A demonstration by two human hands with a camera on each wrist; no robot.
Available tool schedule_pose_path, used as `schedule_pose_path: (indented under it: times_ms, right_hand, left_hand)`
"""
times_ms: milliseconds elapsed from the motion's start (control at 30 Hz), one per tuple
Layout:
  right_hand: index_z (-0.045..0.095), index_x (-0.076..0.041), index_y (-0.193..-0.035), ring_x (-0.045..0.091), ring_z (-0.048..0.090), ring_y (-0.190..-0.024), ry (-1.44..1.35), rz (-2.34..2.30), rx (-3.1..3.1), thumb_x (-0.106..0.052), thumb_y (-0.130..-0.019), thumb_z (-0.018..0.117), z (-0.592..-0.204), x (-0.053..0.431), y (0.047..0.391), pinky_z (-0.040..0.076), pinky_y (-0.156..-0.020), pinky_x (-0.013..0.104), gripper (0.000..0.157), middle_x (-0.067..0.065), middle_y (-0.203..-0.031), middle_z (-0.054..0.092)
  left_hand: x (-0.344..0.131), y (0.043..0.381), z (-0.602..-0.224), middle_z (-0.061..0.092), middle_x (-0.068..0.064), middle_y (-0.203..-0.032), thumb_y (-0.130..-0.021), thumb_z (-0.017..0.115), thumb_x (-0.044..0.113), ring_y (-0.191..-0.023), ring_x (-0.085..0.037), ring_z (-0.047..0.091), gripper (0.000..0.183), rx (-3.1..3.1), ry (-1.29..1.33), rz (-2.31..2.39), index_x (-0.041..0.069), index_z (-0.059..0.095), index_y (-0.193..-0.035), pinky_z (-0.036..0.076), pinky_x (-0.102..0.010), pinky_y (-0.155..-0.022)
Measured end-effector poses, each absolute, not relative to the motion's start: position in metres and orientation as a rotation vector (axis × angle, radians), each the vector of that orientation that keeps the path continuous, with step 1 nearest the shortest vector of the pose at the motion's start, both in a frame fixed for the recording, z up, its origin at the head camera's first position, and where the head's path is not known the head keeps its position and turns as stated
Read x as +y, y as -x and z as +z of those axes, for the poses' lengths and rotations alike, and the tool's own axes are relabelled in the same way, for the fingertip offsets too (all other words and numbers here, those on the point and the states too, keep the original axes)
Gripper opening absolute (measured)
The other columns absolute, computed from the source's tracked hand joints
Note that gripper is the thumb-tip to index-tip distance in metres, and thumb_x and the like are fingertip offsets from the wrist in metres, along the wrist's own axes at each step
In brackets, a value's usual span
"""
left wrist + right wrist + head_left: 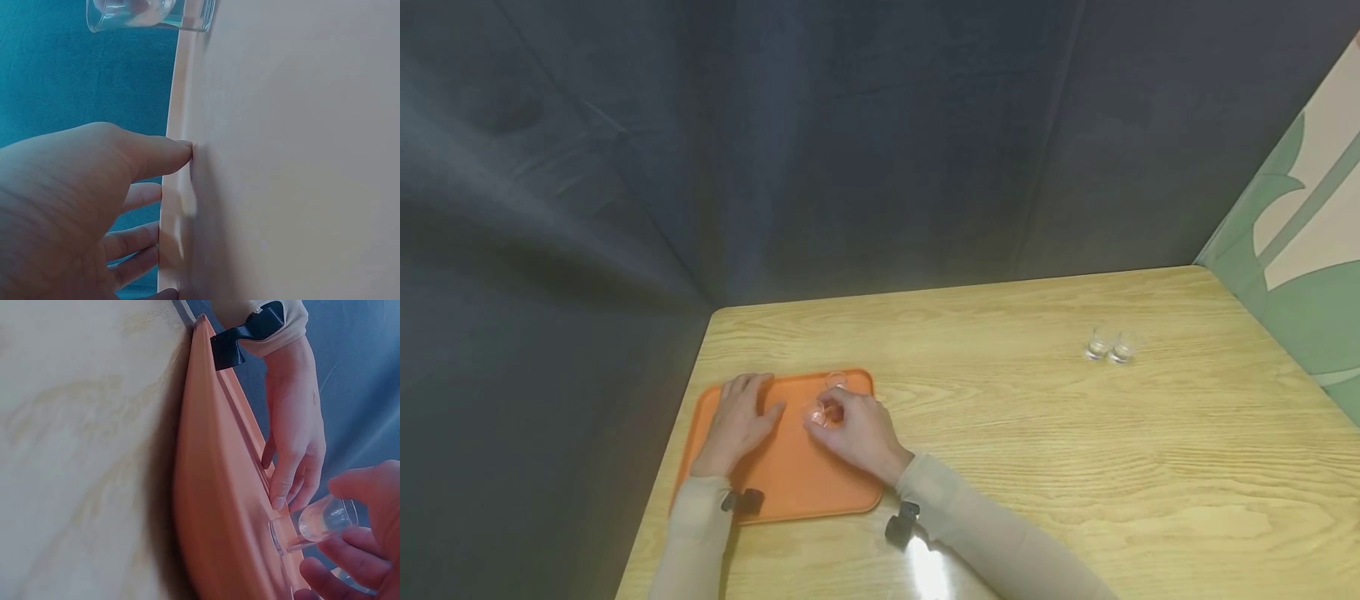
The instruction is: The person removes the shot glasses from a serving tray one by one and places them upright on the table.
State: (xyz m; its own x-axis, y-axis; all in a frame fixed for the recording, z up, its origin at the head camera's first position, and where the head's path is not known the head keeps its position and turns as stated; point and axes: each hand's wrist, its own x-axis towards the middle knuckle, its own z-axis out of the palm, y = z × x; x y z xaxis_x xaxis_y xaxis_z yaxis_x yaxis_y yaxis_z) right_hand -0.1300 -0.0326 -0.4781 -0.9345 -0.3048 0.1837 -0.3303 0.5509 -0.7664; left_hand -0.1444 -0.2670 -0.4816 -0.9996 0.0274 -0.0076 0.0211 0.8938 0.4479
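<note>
Glassware is split across the head view — some at the tray in the lower left of the frame, some out on the bare wood at right. The right hand (859, 429) is closed lightly about a small held glass (816, 412), thumb on one side and bent fingers on the other, over the right part of the orange tray (805, 483). Whether that glass rests fully on the tray or sits just above it, I cannot tell. A second glass (837, 381) stands near the tray's upper right corner, just beyond the right fingers.

The left hand (737, 421), left of centre, has its fingers loosely extended and the thumb apart; it appears to hold nothing, and whether its tips touch the tray rim is unclear.

The work looks about halfway, by my judgement: one glass stands free on the tray, and the held one has yet to be let go. Right of centre on the table (1037, 450), a third glass (1096, 344) and a fourth glass (1122, 348) stand side by side — well apart from the tray, untouched by either hand.
</note>
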Motion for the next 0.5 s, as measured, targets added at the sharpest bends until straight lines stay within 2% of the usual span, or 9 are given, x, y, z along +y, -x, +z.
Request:
schedule_pose_path:
  times_ms: [500]
  right_hand:
    - [0.080,-0.014,-0.117,0.015,0.073,-0.088,-0.586,1.474,-2.632,-0.034,-0.091,0.082,-0.4835,-0.0229,0.1311,0.057,-0.079,0.024,0.033,-0.003,-0.095,0.078]
  left_hand:
    - [-0.2669,0.1440,-0.4821,0.045,-0.029,-0.158,-0.103,0.068,0.028,-0.151,-0.048,0.033,0.060,3.042,-0.052,0.728,0.001,0.051,-0.153,0.035,-0.066,-0.122]
